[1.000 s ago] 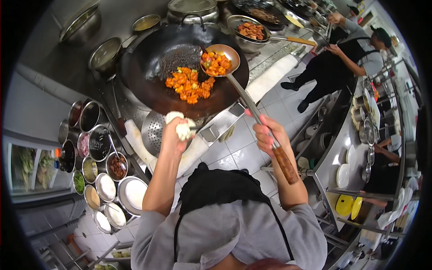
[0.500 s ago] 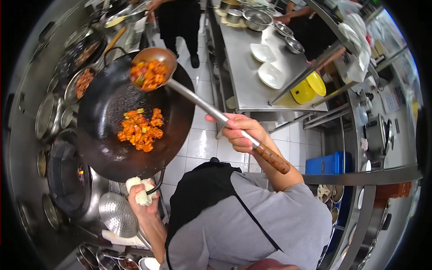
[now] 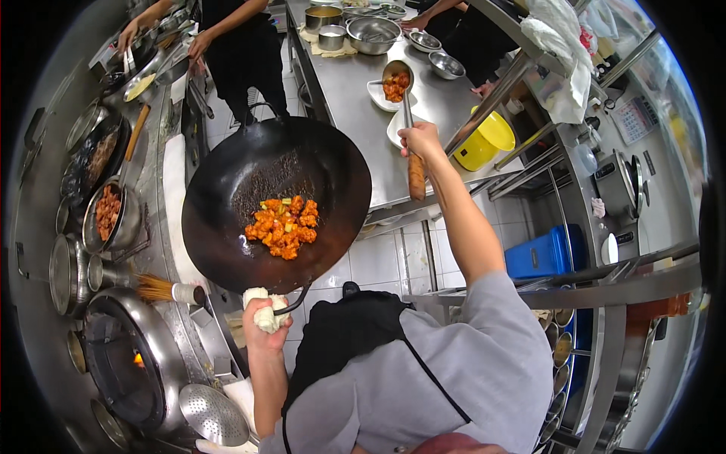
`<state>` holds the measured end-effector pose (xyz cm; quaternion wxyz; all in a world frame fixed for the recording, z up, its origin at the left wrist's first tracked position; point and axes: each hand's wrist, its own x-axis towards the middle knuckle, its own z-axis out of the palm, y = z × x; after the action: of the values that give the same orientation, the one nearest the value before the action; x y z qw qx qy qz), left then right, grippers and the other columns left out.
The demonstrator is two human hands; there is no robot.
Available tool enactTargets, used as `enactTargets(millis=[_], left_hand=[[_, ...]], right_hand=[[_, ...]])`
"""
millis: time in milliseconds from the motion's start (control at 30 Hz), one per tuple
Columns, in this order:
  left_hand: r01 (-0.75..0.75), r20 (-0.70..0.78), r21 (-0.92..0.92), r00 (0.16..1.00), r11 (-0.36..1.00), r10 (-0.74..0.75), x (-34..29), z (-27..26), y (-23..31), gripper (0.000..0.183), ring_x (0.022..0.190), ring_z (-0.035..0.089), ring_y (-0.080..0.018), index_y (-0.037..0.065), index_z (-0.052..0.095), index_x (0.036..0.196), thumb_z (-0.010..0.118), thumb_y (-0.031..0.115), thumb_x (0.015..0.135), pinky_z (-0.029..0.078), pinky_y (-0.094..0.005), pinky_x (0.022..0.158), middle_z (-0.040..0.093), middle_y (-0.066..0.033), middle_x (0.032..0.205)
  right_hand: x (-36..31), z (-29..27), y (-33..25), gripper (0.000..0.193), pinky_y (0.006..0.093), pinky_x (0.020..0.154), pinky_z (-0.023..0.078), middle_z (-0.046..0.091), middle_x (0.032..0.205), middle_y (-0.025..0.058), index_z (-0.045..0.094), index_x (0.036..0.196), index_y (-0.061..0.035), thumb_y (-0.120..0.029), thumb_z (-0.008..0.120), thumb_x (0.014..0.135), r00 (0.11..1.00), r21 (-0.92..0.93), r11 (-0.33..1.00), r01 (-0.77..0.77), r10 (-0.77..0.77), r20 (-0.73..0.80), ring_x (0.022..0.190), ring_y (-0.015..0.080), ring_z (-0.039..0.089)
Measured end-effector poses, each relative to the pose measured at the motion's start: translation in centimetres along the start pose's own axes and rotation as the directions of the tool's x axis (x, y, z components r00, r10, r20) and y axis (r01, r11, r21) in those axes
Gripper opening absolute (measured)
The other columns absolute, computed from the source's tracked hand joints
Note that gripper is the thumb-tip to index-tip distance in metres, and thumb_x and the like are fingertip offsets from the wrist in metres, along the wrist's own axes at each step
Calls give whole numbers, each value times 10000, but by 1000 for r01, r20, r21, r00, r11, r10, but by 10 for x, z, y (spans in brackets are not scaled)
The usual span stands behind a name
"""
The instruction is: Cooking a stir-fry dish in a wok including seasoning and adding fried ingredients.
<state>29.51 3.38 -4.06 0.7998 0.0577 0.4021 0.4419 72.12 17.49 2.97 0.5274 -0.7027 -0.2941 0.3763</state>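
Note:
My left hand is closed round a wok handle through a folded white cloth. The black wok hangs off the stove, over the floor, with orange-red saucy chunks of food and some green bits in its base. My right hand grips a long ladle with a brown wooden grip. The ladle's bowl holds a portion of the same food. It is above two white dishes on the steel table, partly covering the farther one.
The steel table carries metal bowls and a yellow tub. At left stand a lit burner, a brush and a perforated skimmer. Co-workers stand beyond the wok and across the table.
My right hand has carried the filled ladle from above the wok, away and rightward, to the white dishes. The wok in my left hand has shifted to the right, toward the table.

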Motion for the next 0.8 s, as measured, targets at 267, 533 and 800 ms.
enactTargets(millis=[267, 533, 800], left_hand=[[16, -116, 47, 993, 999, -11, -6, -1, 13, 214, 609, 609, -217, 115, 516, 909, 572, 146, 705, 448, -320, 393, 606, -99, 725], [25, -145, 100, 989, 995, -10, -6, -8, 20, 188, 605, 591, -187, 129, 543, 870, 588, 163, 690, 448, -328, 423, 600, -52, 715], [28, -122, 99, 992, 995, -16, -6, -12, 21, 143, 616, 584, -174, 146, 549, 835, 586, 168, 698, 432, -330, 446, 591, -29, 703]], right_hand=[[48, 0, 54, 131, 417, 572, 511, 610, 622, 218, 593, 746, 40, -67, 530, 705, 966, -561, 824, 82, -203, -157, 508, 330, 624], [13, 8, 41, 172, 382, 525, 495, 606, 585, 166, 614, 828, 18, -104, 545, 728, 947, -461, 882, 97, -225, -231, 469, 260, 610], [4, 4, 35, 210, 301, 357, 411, 533, 522, 63, 619, 959, 41, -56, 600, 774, 970, -171, 976, 135, -165, -176, 362, 144, 496]])
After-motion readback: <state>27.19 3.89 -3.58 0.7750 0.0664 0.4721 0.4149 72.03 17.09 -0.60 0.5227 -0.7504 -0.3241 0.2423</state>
